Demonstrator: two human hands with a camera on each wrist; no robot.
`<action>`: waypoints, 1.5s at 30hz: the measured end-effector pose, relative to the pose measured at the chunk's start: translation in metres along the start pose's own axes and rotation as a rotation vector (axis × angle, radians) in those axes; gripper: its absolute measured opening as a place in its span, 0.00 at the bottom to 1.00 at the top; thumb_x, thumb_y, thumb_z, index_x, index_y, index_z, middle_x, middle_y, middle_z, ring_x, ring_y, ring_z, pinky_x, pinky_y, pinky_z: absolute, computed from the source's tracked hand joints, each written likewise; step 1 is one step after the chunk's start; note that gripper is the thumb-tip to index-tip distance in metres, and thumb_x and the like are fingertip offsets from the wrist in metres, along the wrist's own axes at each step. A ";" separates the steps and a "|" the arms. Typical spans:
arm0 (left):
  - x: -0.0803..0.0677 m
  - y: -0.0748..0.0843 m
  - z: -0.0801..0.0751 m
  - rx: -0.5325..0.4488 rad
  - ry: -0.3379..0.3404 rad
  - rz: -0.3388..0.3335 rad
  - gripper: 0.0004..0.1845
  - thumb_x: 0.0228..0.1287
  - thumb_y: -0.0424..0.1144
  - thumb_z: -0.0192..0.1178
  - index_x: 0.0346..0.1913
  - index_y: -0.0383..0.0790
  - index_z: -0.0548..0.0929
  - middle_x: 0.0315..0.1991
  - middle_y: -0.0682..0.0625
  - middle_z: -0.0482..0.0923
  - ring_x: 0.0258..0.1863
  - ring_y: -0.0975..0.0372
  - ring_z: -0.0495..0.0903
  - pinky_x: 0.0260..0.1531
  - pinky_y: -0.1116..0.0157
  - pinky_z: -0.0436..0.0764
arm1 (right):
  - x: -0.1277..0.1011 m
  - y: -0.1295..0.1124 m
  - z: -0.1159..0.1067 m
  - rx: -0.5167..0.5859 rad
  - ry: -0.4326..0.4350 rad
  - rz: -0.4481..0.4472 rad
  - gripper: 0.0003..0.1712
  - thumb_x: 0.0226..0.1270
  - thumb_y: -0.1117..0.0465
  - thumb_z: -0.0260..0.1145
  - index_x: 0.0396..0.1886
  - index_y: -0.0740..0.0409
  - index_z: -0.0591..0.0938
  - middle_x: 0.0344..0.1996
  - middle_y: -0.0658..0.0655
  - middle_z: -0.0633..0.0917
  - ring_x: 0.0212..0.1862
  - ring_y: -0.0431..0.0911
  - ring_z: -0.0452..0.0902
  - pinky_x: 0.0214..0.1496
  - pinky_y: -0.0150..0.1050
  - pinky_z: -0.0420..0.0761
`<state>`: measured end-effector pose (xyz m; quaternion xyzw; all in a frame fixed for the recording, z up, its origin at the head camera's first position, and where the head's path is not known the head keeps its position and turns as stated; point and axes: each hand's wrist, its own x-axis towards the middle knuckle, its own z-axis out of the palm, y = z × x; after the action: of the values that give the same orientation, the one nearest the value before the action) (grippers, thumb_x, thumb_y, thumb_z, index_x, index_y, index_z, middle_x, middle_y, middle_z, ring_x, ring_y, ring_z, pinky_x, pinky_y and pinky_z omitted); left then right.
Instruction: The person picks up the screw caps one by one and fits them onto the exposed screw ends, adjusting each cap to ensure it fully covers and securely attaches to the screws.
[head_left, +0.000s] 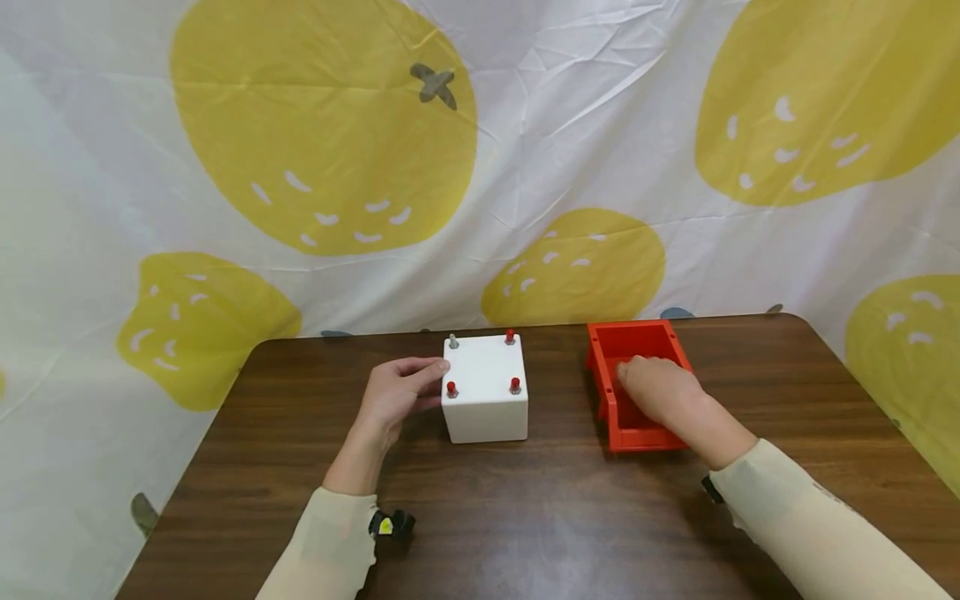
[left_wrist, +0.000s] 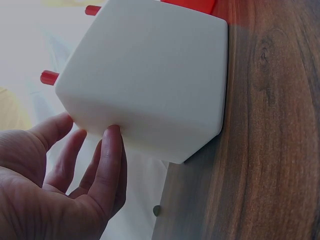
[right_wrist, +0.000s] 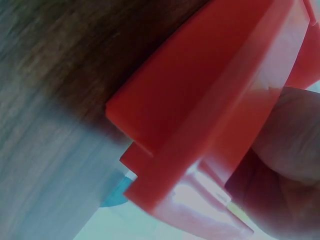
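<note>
A white box [head_left: 486,371] stands on the table with bolts rising from its top corners. Three bolts carry red caps, such as the front-right red cap [head_left: 515,384]; the back-left bolt [head_left: 453,342] shows bare metal. My left hand [head_left: 401,392] touches the left side of the box, its thumb at the top edge and its fairly straight fingers [left_wrist: 107,167] against the wall. To the right, my right hand [head_left: 660,390] reaches down into a red bin [head_left: 613,408]. Its fingertips and whatever they may hold are hidden there.
The dark wooden table [head_left: 525,517] ends behind the box and bin. A white cloth with yellow fruit shapes [head_left: 330,125] hangs right behind the back edge. Between box and bin lies a strip of bare wood.
</note>
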<state>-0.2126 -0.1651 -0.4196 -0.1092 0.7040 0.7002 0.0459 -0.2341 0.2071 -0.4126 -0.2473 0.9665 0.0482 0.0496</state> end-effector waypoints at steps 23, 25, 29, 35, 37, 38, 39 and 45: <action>0.000 0.001 0.001 0.013 0.005 0.006 0.18 0.68 0.40 0.76 0.55 0.33 0.90 0.54 0.40 0.86 0.42 0.55 0.89 0.42 0.59 0.92 | 0.002 0.002 0.001 0.026 -0.042 0.008 0.09 0.67 0.73 0.72 0.36 0.60 0.79 0.33 0.60 0.84 0.37 0.53 0.83 0.49 0.53 0.90; 0.000 0.002 0.002 0.006 0.003 0.006 0.18 0.68 0.39 0.76 0.55 0.32 0.90 0.54 0.40 0.86 0.42 0.55 0.89 0.42 0.59 0.92 | 0.004 0.003 0.001 0.048 -0.058 0.009 0.10 0.65 0.72 0.73 0.36 0.60 0.79 0.33 0.59 0.84 0.37 0.53 0.83 0.50 0.54 0.90; -0.001 0.002 0.002 -0.002 -0.003 0.007 0.17 0.68 0.38 0.75 0.55 0.32 0.89 0.53 0.40 0.87 0.41 0.56 0.89 0.41 0.59 0.92 | 0.005 0.002 0.000 0.087 -0.084 0.011 0.11 0.65 0.71 0.75 0.36 0.59 0.79 0.32 0.58 0.84 0.37 0.52 0.83 0.50 0.54 0.90; -0.001 0.001 0.002 0.001 -0.007 0.005 0.18 0.68 0.39 0.75 0.55 0.31 0.89 0.54 0.40 0.86 0.42 0.56 0.89 0.42 0.59 0.92 | 0.007 0.004 0.003 0.080 -0.074 -0.022 0.09 0.68 0.71 0.72 0.36 0.59 0.79 0.32 0.58 0.83 0.39 0.53 0.82 0.52 0.54 0.89; -0.001 0.001 0.002 0.003 -0.009 0.006 0.18 0.68 0.39 0.75 0.55 0.32 0.89 0.54 0.40 0.86 0.42 0.56 0.89 0.42 0.59 0.92 | 0.008 0.004 0.004 0.075 -0.064 -0.035 0.08 0.69 0.71 0.71 0.37 0.59 0.79 0.33 0.58 0.83 0.40 0.54 0.83 0.54 0.54 0.88; -0.001 0.001 0.002 0.003 -0.009 0.007 0.18 0.68 0.39 0.75 0.55 0.32 0.89 0.54 0.40 0.86 0.41 0.56 0.89 0.42 0.59 0.92 | 0.008 0.005 0.004 0.074 -0.060 -0.040 0.08 0.69 0.71 0.71 0.37 0.60 0.78 0.33 0.59 0.83 0.41 0.54 0.82 0.54 0.54 0.88; -0.001 0.001 0.001 0.002 -0.010 0.007 0.17 0.68 0.39 0.75 0.55 0.32 0.90 0.54 0.40 0.86 0.41 0.56 0.89 0.42 0.59 0.92 | 0.008 0.005 0.004 0.077 -0.055 -0.044 0.08 0.69 0.72 0.70 0.36 0.60 0.78 0.33 0.59 0.84 0.41 0.55 0.82 0.55 0.55 0.88; 0.001 0.000 0.001 -0.004 -0.008 0.010 0.17 0.68 0.39 0.75 0.54 0.32 0.90 0.53 0.40 0.87 0.41 0.56 0.89 0.41 0.59 0.92 | 0.009 0.007 0.004 0.110 -0.032 -0.033 0.08 0.71 0.71 0.70 0.46 0.65 0.81 0.38 0.61 0.85 0.45 0.56 0.82 0.58 0.56 0.86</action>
<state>-0.2133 -0.1644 -0.4197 -0.1031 0.7029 0.7023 0.0451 -0.2448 0.2094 -0.4173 -0.2591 0.9626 -0.0020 0.0792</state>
